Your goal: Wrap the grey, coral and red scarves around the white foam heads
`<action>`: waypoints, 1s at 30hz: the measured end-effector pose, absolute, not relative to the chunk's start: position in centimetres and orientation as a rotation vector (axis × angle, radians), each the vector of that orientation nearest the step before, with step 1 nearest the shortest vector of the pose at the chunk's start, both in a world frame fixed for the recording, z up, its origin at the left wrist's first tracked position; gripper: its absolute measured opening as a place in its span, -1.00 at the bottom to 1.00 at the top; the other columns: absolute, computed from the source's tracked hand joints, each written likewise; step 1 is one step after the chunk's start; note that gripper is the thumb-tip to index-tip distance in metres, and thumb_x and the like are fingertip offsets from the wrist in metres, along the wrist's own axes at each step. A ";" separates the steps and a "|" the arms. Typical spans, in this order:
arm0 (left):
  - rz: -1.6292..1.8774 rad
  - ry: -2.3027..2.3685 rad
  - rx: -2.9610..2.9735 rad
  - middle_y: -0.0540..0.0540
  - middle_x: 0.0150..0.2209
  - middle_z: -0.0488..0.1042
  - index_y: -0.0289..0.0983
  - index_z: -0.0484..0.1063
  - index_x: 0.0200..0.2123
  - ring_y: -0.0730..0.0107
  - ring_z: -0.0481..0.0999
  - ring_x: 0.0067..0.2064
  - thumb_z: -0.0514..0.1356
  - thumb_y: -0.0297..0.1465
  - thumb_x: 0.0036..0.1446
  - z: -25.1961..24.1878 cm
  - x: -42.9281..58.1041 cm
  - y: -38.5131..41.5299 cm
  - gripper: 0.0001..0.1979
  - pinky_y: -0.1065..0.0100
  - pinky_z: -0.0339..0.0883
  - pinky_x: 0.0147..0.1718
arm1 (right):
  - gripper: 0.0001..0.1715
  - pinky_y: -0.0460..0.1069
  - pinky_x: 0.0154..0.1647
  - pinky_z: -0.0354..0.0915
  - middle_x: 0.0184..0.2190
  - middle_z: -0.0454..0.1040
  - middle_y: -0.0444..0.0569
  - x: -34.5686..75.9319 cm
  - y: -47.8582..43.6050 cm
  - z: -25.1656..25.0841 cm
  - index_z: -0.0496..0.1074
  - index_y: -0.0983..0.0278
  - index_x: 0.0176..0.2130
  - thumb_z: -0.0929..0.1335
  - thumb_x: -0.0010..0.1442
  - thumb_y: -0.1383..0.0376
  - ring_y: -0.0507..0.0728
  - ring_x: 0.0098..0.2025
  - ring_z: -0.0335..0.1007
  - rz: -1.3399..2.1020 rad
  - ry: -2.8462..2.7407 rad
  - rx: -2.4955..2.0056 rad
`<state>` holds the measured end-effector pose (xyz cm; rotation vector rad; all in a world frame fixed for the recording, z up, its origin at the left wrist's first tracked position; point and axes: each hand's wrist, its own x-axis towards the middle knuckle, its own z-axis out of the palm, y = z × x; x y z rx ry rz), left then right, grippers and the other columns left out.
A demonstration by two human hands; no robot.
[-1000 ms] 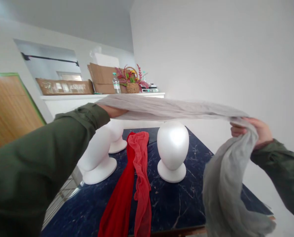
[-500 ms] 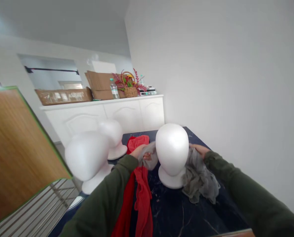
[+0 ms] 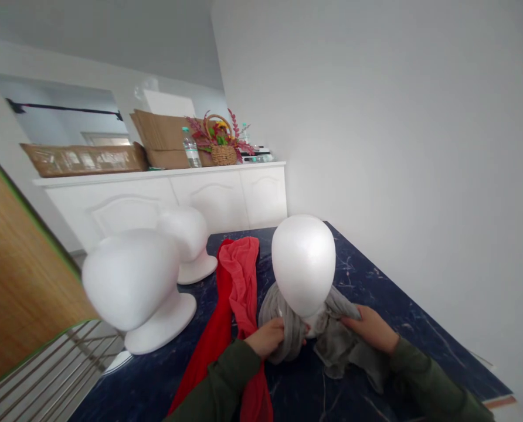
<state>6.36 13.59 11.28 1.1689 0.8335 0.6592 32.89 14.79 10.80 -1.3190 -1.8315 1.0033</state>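
Note:
A white foam mannequin head (image 3: 303, 265) stands on the dark blue marble table (image 3: 376, 299), with a grey gauzy scarf (image 3: 338, 343) looped around its neck. My left hand (image 3: 267, 339) grips the scarf at the front left of the neck. My right hand (image 3: 369, 328) presses on the scarf at the front right. The scarf's ends bunch together between my hands and hide the mannequin's base. A red sheer scarf (image 3: 240, 281) lies along the table just left of the head, running under my left forearm.
Two more foam heads on round bases stand at the left, the nearer (image 3: 132, 280) and the farther (image 3: 184, 234). Behind the table is a white cabinet (image 3: 209, 202) holding cardboard, a basket and a bottle. A metal railing (image 3: 46, 375) runs at lower left.
The grey scarf, stretched between my hands above the head a second ago, has come down behind it. It now wraps the neck, and both hands have met at the front.

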 end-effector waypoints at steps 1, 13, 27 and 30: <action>0.676 0.821 1.157 -0.14 -0.43 0.48 -0.27 0.48 -0.40 0.36 0.41 -0.44 0.21 -0.37 -0.16 11.3 6.7 13.3 -0.83 0.34 0.26 -0.40 | -0.65 0.11 -0.17 0.23 -0.38 0.41 0.02 32.0 14.3 11.4 0.40 0.31 -0.31 0.27 0.01 0.09 0.28 -0.25 0.33 1.276 -1.737 -1.196; 0.622 0.685 1.318 -0.08 -0.36 0.48 -0.32 0.48 -0.31 0.25 0.40 -0.20 0.19 -0.36 -0.14 13.3 6.9 10.9 -0.73 0.28 0.19 -0.14 | -0.78 0.05 -0.25 0.28 -0.54 0.39 -0.01 23.5 11.6 10.0 0.37 0.32 -0.54 0.22 -0.07 0.25 0.19 -0.40 0.34 1.589 -1.315 -0.774; 0.590 0.637 1.424 -0.07 -0.27 0.47 -0.27 0.47 -0.26 0.24 0.39 -0.19 0.20 -0.38 -0.16 11.6 6.3 11.3 -0.70 0.29 0.23 -0.16 | -0.65 0.09 -0.11 0.22 -0.23 0.41 0.05 23.4 14.6 9.0 0.42 0.34 -0.22 0.36 -0.05 0.25 0.25 -0.17 0.30 0.778 -1.734 -0.927; 0.666 0.636 1.452 -0.08 -0.23 0.46 -0.29 0.45 -0.22 0.22 0.38 -0.15 0.18 -0.39 -0.13 11.4 6.2 11.3 -0.68 0.27 0.20 -0.11 | -0.61 0.10 -0.15 0.25 -0.25 0.41 0.07 23.6 14.5 9.0 0.42 0.36 -0.22 0.33 -0.03 0.18 0.26 -0.18 0.29 0.845 -1.634 -0.965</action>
